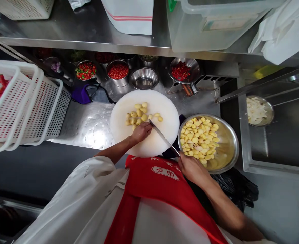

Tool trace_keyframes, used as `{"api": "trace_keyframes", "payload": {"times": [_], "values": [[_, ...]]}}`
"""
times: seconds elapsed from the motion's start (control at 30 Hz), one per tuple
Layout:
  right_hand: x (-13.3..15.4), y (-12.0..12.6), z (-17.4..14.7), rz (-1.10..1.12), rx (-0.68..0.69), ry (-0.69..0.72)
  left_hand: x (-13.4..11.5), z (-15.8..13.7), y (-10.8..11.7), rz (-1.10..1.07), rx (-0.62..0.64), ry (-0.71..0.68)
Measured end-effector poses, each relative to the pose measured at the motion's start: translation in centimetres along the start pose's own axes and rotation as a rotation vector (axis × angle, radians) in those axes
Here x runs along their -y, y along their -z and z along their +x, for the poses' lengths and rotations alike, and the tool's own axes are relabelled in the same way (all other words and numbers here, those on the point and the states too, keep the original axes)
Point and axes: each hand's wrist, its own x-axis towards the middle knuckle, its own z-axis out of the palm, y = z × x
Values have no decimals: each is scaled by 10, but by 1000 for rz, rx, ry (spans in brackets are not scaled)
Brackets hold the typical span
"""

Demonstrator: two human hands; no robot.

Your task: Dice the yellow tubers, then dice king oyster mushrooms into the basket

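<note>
Round white board (166, 101), set on the metal desk (84, 118); small potatoes (139, 113), loosely grouped on the board; knife (165, 139), slantwise across the board's right part, tip just beside the potatoes; right hand (193, 168), at the board's near-right edge, fingers wrapped around the knife's handle; left hand (141, 132), near the knife's tip, fingers bent, whether pinching a potato or merely resting cannot be told; metal bowl (236, 149), right of the board, holding yellow potato pieces (198, 138); advised handling, by judgement: left fingertips tucked back from the edge, each potato steadied on its flattest side, since round ones would likely roll; blade brought straight down with even pressure; cut pieces kept clear of the group
</note>
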Motion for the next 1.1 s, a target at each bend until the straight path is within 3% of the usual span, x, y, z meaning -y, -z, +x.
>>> {"api": "trace_keyframes", "payload": {"times": [0.17, 0.27, 0.4, 0.47, 0.7, 0.97, 1.1], "values": [[0, -18, 35, -20, -35, -1, 4, -3, 3, 62, 44, -52], [-3, -26, 37, 70, -125, -19, 7, -1, 14, 150, 54, -43], [-2, -31, 8, 131, -191, -76, 16, 12, 34, 276, -37, 164], [1, -33, -10, 126, -166, -62, 21, 20, 42, 310, -12, 232], [5, -44, -45, 96, -51, -46, 26, 28, 49, 304, 59, 223], [-9, -34, 8, 154, -68, -92, 21, 15, 30, 119, -9, 234], [-21, -14, 25, 130, -121, 0, 9, 8, 22, 111, -26, 149]]}}
